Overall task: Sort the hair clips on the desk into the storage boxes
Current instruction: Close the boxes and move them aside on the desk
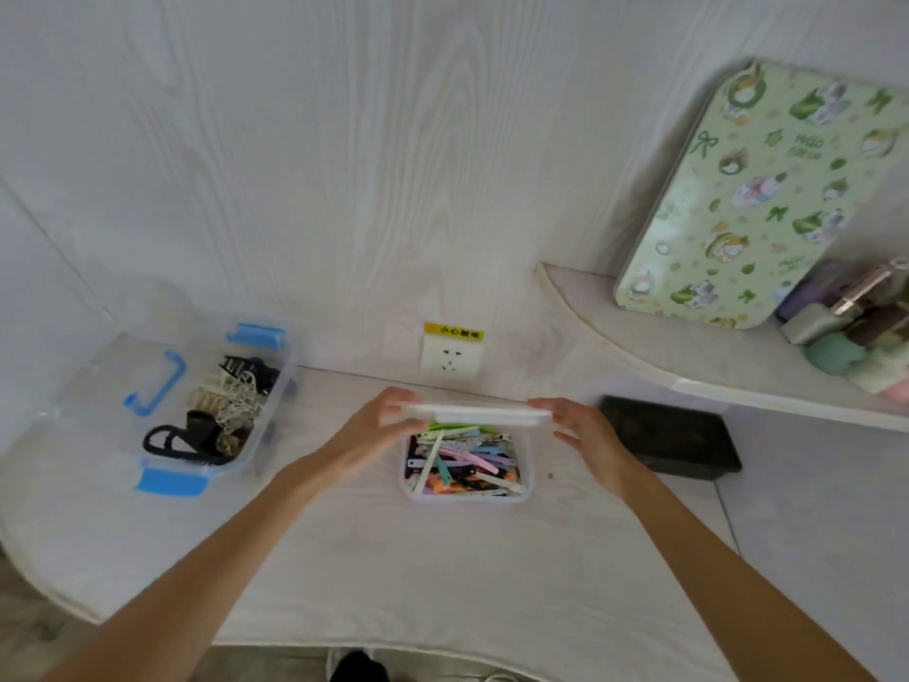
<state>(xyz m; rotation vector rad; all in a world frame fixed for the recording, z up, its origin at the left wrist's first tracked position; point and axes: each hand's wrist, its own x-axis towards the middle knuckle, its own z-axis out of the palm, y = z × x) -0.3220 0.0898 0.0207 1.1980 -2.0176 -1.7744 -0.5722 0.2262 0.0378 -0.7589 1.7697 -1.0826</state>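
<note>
A small clear box (pixel 527 484) at the desk's middle is full of colourful flat hair clips (pixel 465 462). Both hands hold its white lid (pixel 474 414) level just above the box's far edge. My left hand (pixel 381 425) grips the lid's left end and my right hand (pixel 573 425) grips the right end. At the left stands a bigger clear box (pixel 268 435) with blue latches, lid off, holding black, beige and white claw clips (pixel 216 411).
A flat black tray (pixel 674 438) lies right of the small box. A wall socket (pixel 450 360) sits behind it. A raised shelf (pixel 688 366) at the right carries a green patterned board (pixel 757 199) and small bottles. The big box's clear lid with a blue handle (pixel 155 383) lies at its left.
</note>
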